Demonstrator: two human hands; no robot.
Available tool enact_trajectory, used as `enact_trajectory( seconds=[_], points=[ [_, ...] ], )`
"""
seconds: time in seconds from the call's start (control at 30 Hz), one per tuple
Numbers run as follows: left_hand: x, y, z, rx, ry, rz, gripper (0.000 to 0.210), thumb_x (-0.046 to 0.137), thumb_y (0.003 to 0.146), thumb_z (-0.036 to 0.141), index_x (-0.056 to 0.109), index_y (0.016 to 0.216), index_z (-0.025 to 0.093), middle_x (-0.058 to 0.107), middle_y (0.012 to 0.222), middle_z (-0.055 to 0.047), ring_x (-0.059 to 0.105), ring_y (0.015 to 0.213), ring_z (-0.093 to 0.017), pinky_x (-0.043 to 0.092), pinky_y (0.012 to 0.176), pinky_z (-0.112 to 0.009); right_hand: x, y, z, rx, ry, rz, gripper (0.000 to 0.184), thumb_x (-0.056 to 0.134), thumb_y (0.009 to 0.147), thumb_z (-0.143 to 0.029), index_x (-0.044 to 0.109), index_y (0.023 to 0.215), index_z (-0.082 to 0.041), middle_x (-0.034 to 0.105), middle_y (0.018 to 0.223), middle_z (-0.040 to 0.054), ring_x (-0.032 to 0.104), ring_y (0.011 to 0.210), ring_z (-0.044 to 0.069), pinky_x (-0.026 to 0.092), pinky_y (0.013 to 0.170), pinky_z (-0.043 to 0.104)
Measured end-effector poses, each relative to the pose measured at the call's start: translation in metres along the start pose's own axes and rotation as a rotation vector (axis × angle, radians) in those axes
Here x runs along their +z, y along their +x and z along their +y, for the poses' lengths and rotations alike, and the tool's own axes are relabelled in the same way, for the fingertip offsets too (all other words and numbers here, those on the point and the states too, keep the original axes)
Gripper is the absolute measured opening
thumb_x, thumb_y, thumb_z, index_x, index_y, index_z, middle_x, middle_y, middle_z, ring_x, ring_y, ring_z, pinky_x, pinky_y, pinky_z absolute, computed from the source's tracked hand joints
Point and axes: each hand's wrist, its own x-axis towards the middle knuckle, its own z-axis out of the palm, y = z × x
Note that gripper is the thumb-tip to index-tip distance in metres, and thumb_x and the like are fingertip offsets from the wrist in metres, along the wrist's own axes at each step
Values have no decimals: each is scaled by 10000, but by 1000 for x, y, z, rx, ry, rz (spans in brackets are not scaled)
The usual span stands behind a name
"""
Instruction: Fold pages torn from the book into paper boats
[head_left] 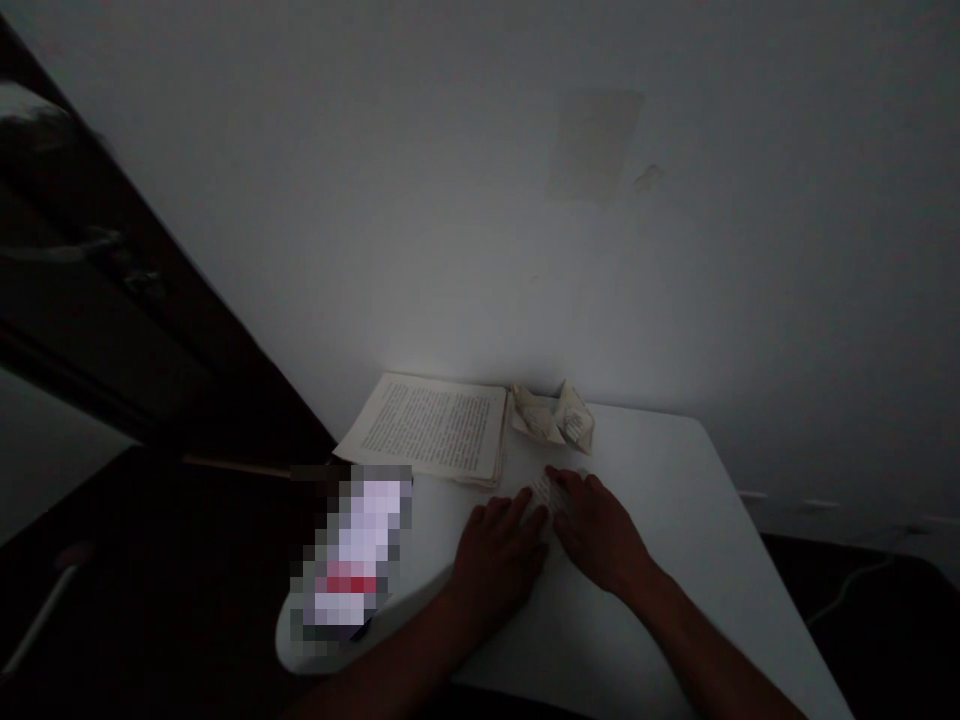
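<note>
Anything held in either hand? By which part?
Left hand touches small printed paper at left, right hand at right; gripped or merely pressed, can't tell.

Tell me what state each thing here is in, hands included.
Left hand: fingers bent, at the small paper.
Right hand: fingers bent, on the small paper's other side.
Small paper: mostly covered by the hands; its folds can't be made out.
Folded paper: creased into shape, points up.
Printed sheets: stacked flat, text up.
Pixelated object: bright, details hidden.
</note>
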Motion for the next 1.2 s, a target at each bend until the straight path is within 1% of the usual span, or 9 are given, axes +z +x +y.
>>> enact_trajectory(
  seconds=[0.1,0.2,0.4,0.53,0.67,0.83,0.97,1.07,1.2],
  points=[
    [-4,1,0,30,-5,-37,433,470,858,276,429,1289,276,397,1393,-36,481,1045,-278,423,819,-459,-3,-1,4,-12,26,-15,475,440,807,-178,412,1281,-158,574,1115,116,523,953,236,450,828,381],
    [-7,1,1,24,-8,-58,433,444,874,289,408,1306,307,376,1411,-20,477,1060,-278,417,822,-465,-6,-4,8,-33,36,-37,452,427,819,-171,416,1270,-148,573,1118,116,518,963,238,450,849,399],
    [-7,1,2,23,-4,-49,440,457,866,285,418,1304,304,369,1415,-28,473,1062,-278,401,840,-467,-17,-16,13,-74,-40,-52,391,400,842,-160,451,1229,-133,577,1141,115,503,1026,256,431,894,417],
    [-5,0,1,22,-5,-43,447,471,857,289,420,1301,310,376,1410,-29,475,1057,-280,399,837,-473,-21,-23,16,-104,-90,-101,415,413,845,-172,444,1257,-128,607,1072,121,525,958,256,440,875,427],
    [-5,-1,2,18,-6,-29,438,469,860,289,425,1295,314,380,1407,-29,477,1058,-278,399,835,-476,-20,-29,20,-166,-130,-108,474,417,858,-192,385,1323,-107,599,1100,139,514,980,265,425,903,444],
    [-6,-1,2,21,-8,-36,445,469,858,286,419,1300,308,365,1416,-37,471,1072,-287,401,830,-482,-20,-38,22,-145,-131,-98,491,422,868,-204,363,1346,-109,612,1065,140,530,943,256,457,854,420],
    [-6,-2,2,26,-5,-39,443,460,862,282,417,1303,305,373,1411,-45,472,1072,-287,405,828,-480,-22,-47,24,-168,-155,-67,495,431,878,-229,362,1356,-122,575,1201,126,518,1012,252,440,895,412],
    [-6,-2,2,37,12,-42,448,458,862,267,414,1306,314,366,1414,-59,473,1075,-290,403,831,-480,-19,-55,24,-204,-221,-42,460,439,881,-245,412,1335,-176,506,1323,73,500,1075,261,416,919,435],
    [-6,-2,2,62,31,-57,483,482,843,239,404,1309,338,349,1421,-73,469,1089,-298,396,842,-486,-12,-64,24,-161,-311,2,417,435,890,-294,472,1295,-206,496,1339,45,492,1100,279,407,905,463]
  ],
)
